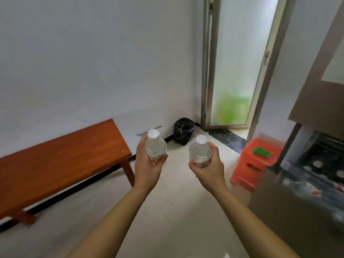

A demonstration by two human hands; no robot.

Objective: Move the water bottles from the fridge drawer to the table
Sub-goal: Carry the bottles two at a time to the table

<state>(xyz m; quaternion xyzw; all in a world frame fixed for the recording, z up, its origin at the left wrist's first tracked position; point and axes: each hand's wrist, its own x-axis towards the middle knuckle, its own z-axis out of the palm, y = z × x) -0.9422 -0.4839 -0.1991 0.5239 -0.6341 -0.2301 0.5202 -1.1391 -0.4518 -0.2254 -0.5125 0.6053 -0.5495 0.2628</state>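
The head view shows two clear plastic water bottles with white caps, held upright over the pale tiled floor [176, 211], one in each hand. No brand or writing on either can be read: the hands cover the lower bodies and what does show is plain, see-through plastic. The left hand [149, 165] is curled round the lower half of the left bottle [155, 146], thumb on the side nearer the other bottle and fingers wrapped behind, so its shoulder and cap stand clear above the hand. The right hand [209, 169] grips the right bottle [200, 151] the same way, low on the body, with the cap free. The two bottles are side by side, near each other but apart, the left one a little higher in the picture. The brown wooden table [61, 164] stands against the white wall to the left, its near corner just beside the left hand in the picture. The fridge drawer [316, 151] is open at the right edge, well apart from the right hand; it is blurred, with pale round shapes inside. Between lie an orange plastic stool [255, 166] bearing a green item [261, 152], a black bag [183, 133] in the corner and a frosted glass door [236, 71].
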